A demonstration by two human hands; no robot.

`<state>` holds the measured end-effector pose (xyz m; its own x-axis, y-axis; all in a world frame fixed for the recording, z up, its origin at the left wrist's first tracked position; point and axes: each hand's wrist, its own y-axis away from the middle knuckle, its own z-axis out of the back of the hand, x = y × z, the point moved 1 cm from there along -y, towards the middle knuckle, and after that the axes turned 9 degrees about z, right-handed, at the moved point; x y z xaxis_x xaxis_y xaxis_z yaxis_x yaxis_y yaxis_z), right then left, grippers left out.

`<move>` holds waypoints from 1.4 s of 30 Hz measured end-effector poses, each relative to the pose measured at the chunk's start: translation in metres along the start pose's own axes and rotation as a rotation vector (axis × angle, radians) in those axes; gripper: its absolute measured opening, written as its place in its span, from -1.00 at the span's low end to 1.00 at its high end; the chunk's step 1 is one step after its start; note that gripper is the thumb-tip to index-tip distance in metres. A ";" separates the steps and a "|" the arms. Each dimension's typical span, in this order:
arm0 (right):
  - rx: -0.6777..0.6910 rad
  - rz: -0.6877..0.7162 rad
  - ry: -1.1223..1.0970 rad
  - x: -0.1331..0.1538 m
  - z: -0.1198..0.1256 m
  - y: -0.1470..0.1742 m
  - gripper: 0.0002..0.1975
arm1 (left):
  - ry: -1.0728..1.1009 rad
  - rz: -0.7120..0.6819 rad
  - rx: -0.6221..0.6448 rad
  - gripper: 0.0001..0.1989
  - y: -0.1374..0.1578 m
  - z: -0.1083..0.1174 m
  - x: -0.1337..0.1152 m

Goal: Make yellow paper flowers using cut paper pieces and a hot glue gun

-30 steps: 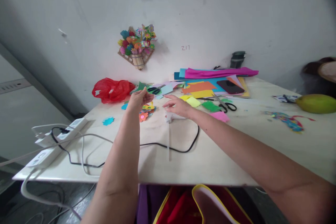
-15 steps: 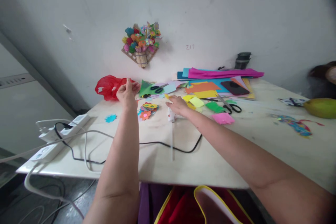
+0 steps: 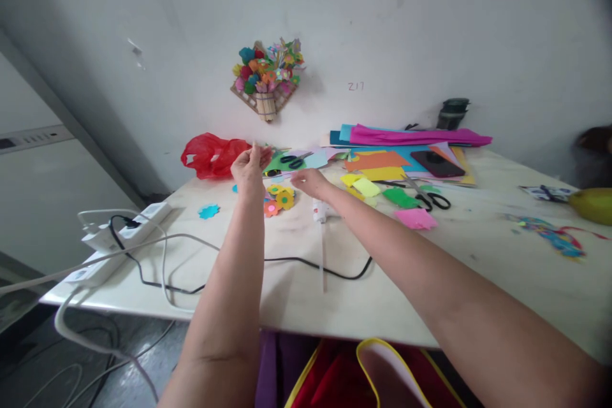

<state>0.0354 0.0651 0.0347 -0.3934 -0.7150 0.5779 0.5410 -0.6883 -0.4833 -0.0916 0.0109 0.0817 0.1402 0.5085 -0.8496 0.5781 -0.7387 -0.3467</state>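
Note:
My left hand [image 3: 251,166] is raised beside the red plastic bag, thumb and fingertips pinched together; anything between them is too small to make out. Lower and to its right, my right hand [image 3: 312,183] reaches over the table with its fingers loosely bent and nothing visible in them. Just below and between the hands lies a pile of paper flowers [image 3: 272,207], a yellow one [image 3: 285,199] on top. Partly behind my right forearm, a white glue gun [image 3: 319,210] rests with a clear glue stick [image 3: 322,268] sticking out toward me.
A red plastic bag [image 3: 215,156] and black-handled scissors [image 3: 294,160] lie behind the hands. Paper sheets [image 3: 382,162], a phone [image 3: 437,164] and more scissors [image 3: 437,201] are right. A blue flower [image 3: 209,211] and power strip [image 3: 119,245] sit left. A black cord [image 3: 306,261] crosses the front.
The yellow piece my right hand held is gone from its fingers, and a yellow flower now tops the pile. My right hand has moved slightly left, nearer my left hand. The view has shifted a little.

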 end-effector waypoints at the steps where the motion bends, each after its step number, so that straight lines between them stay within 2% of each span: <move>1: -0.053 -0.031 -0.047 -0.005 0.003 0.001 -0.88 | -0.004 0.004 0.001 -0.71 0.000 0.000 0.000; 4: -0.192 -0.105 -0.229 -0.012 0.012 0.008 -0.92 | 0.010 0.007 0.029 -0.68 0.000 -0.003 0.000; 8: -0.299 -0.161 -0.491 -0.005 0.025 0.015 -0.89 | 0.017 0.010 0.188 -0.68 0.005 -0.013 0.001; 10: -0.316 -0.157 -0.605 0.002 0.031 0.017 -0.87 | -0.012 0.021 0.260 -0.69 0.008 -0.018 0.001; 13: -0.300 -0.124 -0.780 0.010 0.038 0.019 -0.87 | -0.106 0.056 0.296 -0.68 0.012 -0.022 0.002; 17: -0.287 -0.045 -1.007 0.020 0.047 0.018 -0.82 | -0.296 0.088 0.288 -0.67 0.017 -0.014 0.008; 19: -0.299 -0.013 -1.073 0.025 0.053 0.017 -0.78 | -0.416 0.135 0.323 -0.64 0.017 -0.008 0.014; 21: -0.318 0.015 -1.099 0.028 0.059 0.016 -0.77 | -0.578 0.170 0.320 -0.63 0.012 0.000 0.021; 24: -0.350 0.005 -1.066 0.029 0.063 0.016 -0.79 | -0.863 0.170 0.209 -0.76 0.001 0.013 0.033; 26: -0.347 -0.044 -1.018 0.026 0.060 0.018 -0.82 | -0.876 0.246 0.207 -0.88 -0.007 0.023 0.040; 28: -0.315 -0.100 -0.977 0.021 0.053 0.021 -0.83 | -0.874 0.315 0.197 -0.87 -0.012 0.032 0.045; 31: -0.257 -0.171 -0.945 0.017 0.042 0.027 -0.82 | -0.946 0.319 0.175 -0.89 -0.015 0.045 0.051; 33: -0.231 -0.202 -0.941 0.017 0.037 0.031 -0.81 | -0.985 0.365 0.204 -0.91 -0.014 0.050 0.055; 36: -0.220 -0.223 -0.947 0.017 0.034 0.033 -0.81 | -1.085 0.386 0.247 -0.88 -0.012 0.052 0.058; 39: -0.224 -0.235 -0.948 0.015 0.033 0.033 -0.82 | -1.205 0.346 0.221 -0.87 -0.010 0.049 0.057; 42: -0.232 -0.247 -0.948 0.011 0.032 0.033 -0.82 | -1.162 0.355 0.208 -0.89 -0.007 0.047 0.055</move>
<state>0.0723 0.0384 0.0465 0.3339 -0.2263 0.9151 0.3260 -0.8831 -0.3374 -0.1257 0.0232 0.0191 -0.5962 -0.3522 -0.7215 0.5001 -0.8659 0.0094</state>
